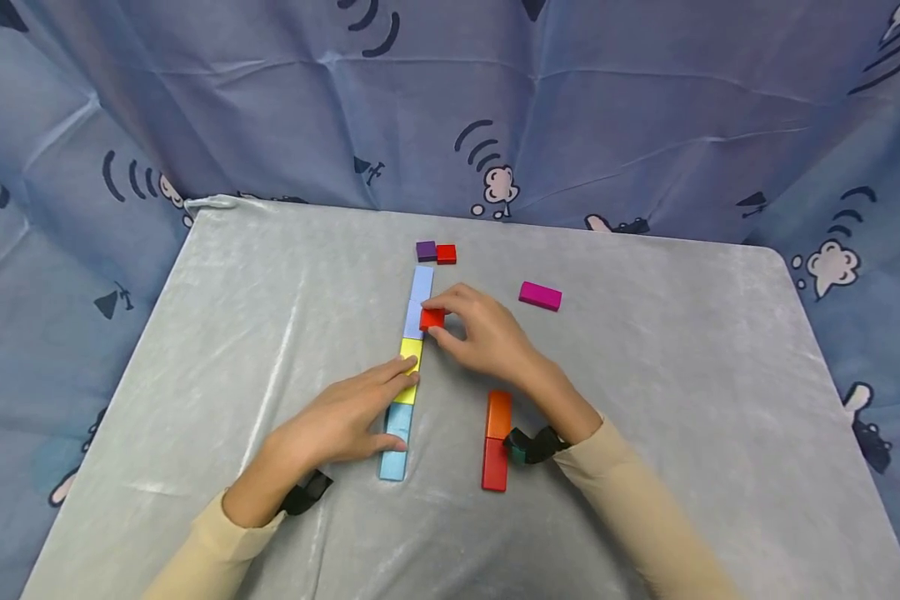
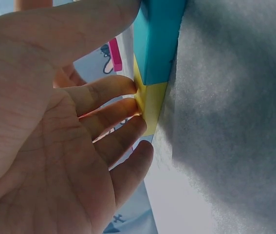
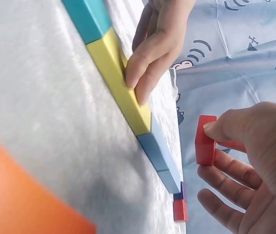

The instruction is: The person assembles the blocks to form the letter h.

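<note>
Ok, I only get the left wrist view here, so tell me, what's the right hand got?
Observer: The right hand pinches a red block between thumb and fingers.
Operator: And what's past the far end of the row?
Observer: A purple block and a second red block, side by side.
Operator: Any other pair I can't see?
Observer: Yes, an orange block and a third red block lie end to end, to the right of the row in the head view.
</note>
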`<state>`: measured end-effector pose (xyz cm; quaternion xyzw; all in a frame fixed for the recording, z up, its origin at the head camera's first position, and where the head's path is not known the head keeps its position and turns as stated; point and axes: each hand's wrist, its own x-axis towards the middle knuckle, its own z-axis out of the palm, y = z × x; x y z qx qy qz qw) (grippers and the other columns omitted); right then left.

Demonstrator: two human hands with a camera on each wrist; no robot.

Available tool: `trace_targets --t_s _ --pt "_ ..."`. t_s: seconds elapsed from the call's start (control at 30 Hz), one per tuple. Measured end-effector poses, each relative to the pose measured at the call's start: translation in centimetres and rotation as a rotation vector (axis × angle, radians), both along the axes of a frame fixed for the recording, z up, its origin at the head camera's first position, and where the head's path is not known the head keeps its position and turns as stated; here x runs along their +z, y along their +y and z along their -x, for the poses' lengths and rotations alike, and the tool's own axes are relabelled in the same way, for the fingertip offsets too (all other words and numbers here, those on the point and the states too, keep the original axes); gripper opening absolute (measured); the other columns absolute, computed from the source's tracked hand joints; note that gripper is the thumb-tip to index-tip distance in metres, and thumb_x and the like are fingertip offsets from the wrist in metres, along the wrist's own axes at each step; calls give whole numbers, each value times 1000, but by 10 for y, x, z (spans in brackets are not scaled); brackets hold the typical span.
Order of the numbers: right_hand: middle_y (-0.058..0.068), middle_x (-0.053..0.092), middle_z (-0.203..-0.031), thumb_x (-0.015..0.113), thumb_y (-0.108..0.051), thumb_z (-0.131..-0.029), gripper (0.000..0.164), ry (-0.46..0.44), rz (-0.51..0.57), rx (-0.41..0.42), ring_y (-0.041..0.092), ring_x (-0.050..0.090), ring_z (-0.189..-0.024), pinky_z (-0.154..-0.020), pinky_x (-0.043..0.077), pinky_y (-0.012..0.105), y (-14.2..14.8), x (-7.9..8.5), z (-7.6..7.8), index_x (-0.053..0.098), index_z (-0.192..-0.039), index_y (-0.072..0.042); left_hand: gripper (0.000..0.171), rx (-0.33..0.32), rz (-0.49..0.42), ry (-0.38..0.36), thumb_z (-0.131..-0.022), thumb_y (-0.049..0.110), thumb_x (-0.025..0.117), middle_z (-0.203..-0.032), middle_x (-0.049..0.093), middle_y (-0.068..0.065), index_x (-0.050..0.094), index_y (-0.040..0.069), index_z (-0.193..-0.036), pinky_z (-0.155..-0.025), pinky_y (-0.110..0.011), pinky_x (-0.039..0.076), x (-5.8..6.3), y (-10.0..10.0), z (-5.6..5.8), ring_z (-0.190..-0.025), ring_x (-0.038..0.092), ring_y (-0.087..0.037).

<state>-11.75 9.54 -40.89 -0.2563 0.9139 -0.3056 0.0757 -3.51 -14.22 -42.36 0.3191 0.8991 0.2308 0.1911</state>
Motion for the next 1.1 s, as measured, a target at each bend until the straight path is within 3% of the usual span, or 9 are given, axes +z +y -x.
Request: trace_targets --t_s 0.6,1.1 --pt "4 73 -121 77 -18 -96 37 2 -23 -48 23 70 -110 -95 62 45 58 -11 -42 73 -133 -11 85 1 6 13 -87 31 89 -170 41 -12 49 4 -157 -123 -47 46 1 1 -1 -157 43 -31" --pt "3 74 -119 77 -15 -95 35 17 -79 -49 20 70 -105 -92 62 45 86 -25 -60 75 -130 -12 88 4 -4 -6 -87 32 89 -171 38 -12 47 3 -158 -123 -49 45 3 1 -2 -158 41 -31"
